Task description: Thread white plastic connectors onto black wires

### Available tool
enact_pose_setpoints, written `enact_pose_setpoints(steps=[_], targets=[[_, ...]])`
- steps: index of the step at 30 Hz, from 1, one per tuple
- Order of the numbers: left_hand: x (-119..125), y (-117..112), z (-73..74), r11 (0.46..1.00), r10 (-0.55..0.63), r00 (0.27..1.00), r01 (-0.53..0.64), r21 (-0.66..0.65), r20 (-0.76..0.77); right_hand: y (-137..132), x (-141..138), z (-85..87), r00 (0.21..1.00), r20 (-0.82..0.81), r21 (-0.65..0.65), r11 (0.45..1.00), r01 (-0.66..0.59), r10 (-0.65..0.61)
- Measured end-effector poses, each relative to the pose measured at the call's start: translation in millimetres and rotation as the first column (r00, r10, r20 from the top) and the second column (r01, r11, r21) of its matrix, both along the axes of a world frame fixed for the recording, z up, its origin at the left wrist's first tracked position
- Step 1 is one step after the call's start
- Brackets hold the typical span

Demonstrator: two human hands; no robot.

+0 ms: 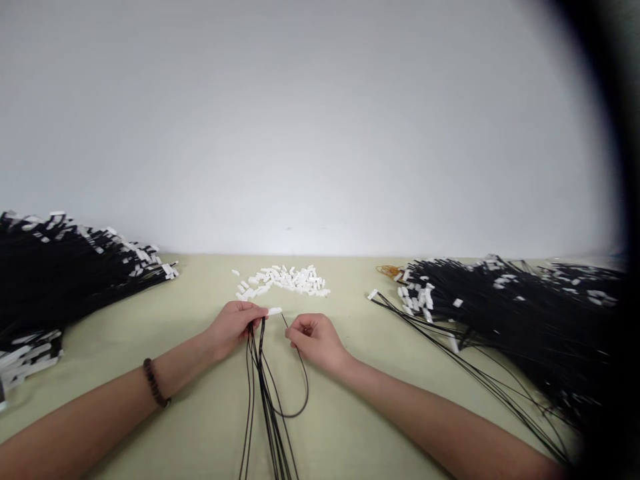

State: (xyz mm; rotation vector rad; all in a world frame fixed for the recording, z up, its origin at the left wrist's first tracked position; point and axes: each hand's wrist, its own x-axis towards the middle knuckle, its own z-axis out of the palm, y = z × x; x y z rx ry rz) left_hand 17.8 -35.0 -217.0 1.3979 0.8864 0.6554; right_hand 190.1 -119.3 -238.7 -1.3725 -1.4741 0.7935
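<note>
Between thumb and fingers my left hand grips a white connector housing, whose right end sticks out past the fingertips. Several black wires hang down from below that hand toward the near edge of the view. My right hand pinches a single black wire near its tip. The wire's tip points up toward the right end of the housing, and the rest loops down and back to the bunch. Whether the tip touches the housing I cannot tell.
Loose white housings lie in a pile beyond my hands. A large heap of black wires with white ends sits left, another heap right. One wired connector lies before the right heap, near yellowish bands. A wall stands behind.
</note>
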Motion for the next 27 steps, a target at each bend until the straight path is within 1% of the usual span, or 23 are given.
enact_pose_setpoints(steps=[4, 9, 12, 16, 21, 27], targets=[[0, -1, 0.0, 0.999, -0.014, 1.0, 0.015, 0.048, -0.028, -2, -1, 0.0, 0.996, 0.076, 0.049, 0.998, 0.045, -0.049], [1, -6, 3.9, 0.995, -0.046, 0.997, 0.051, 0.085, -0.056, -2, -2, -0.5, 0.994, 0.11, 0.097, 0.995, 0.016, -0.026], [0, -9, 7.3, 0.991, -0.08, 0.992, 0.089, 0.101, -0.094, -4, -3, 1.8, 0.985, 0.168, 0.136, 0.991, 0.012, -0.035], [0, -11, 11.0, 0.981, -0.145, 0.978, 0.162, 0.107, -0.149, -10, -4, 10.2, 0.968, 0.236, 0.252, 0.967, 0.024, -0.085], [1, -13, 14.1, 0.977, -0.169, 0.973, 0.186, 0.102, -0.156, -17, -6, 18.4, 0.967, 0.254, 0.328, 0.942, -0.066, -0.02], [0, -15, 17.0, 0.967, -0.218, 0.96, 0.236, 0.092, -0.173, -18, -6, 17.0, 0.94, 0.336, 0.374, 0.924, -0.077, -0.058]])
